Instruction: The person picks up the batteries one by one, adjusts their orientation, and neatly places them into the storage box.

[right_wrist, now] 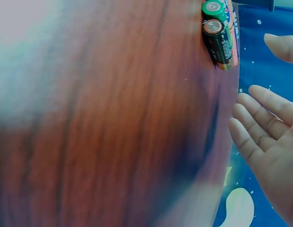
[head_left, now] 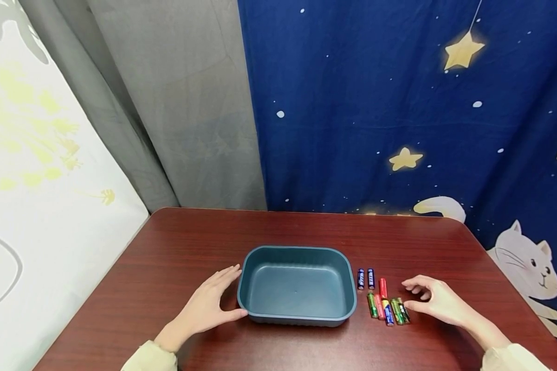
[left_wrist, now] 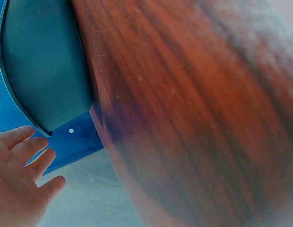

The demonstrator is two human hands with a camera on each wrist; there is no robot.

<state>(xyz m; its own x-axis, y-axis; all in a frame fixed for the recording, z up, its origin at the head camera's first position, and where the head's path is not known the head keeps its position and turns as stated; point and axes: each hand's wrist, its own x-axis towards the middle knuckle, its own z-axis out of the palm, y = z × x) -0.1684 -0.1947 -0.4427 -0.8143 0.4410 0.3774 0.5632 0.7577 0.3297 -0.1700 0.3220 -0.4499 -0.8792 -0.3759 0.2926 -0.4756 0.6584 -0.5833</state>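
Note:
A dark teal plastic basin (head_left: 297, 288) sits on the table, with only its bare inside showing. My left hand (head_left: 209, 304) is at its left side, fingers spread and thumb tip at the near left corner; whether it touches the rim I cannot tell. To the basin's right lie several batteries: two dark blue ones (head_left: 371, 279) stand apart at the back, a red battery (head_left: 382, 288) lies nearer, and a row with a blue-and-yellow battery (head_left: 388, 313) is in front. My right hand (head_left: 441, 301) hovers just right of them, fingers loosely bent, holding nothing. A black-and-green battery (right_wrist: 219, 45) is closest to it.
The reddish-brown wooden table (head_left: 204, 232) reaches back to a grey curtain (head_left: 181, 103) and a blue curtain (head_left: 343, 103) with stars. A white patterned cloth (head_left: 51, 216) hangs along the left side.

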